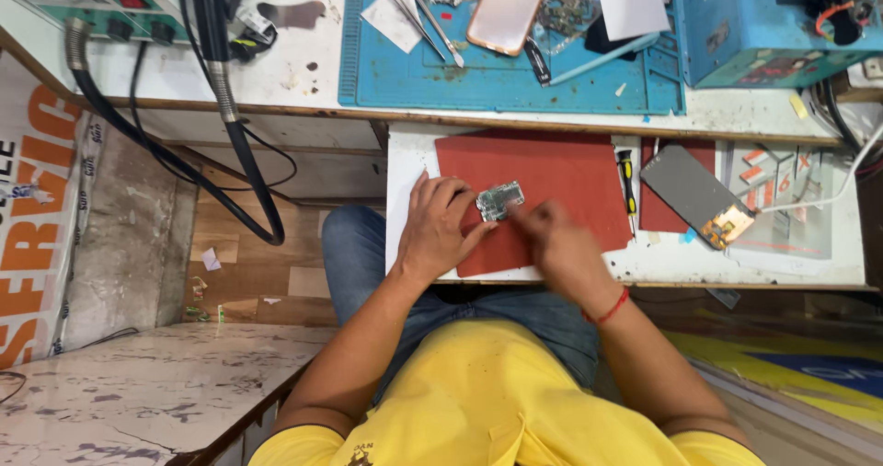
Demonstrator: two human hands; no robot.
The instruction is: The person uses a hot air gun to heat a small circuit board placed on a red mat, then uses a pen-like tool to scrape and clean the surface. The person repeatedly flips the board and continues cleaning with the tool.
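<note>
A small metal-shielded circuit board (500, 199) lies over a red mat (552, 176) on a white pull-out shelf (409, 167). My left hand (440, 229) holds the board's left edge between fingers and thumb. My right hand (559, 245) is blurred, with its fingertips at the board's right edge; whether it grips the board or a small tool I cannot tell. A red thread circles my right wrist.
A black-and-yellow screwdriver (627, 179) and a dark phone screen (699, 195) lie right of the mat. Above, a blue work mat (497, 75) carries tweezers (421, 20), a pink phone back (509, 8) and parts. A soldering station (92, 1) with black hoses sits at upper left.
</note>
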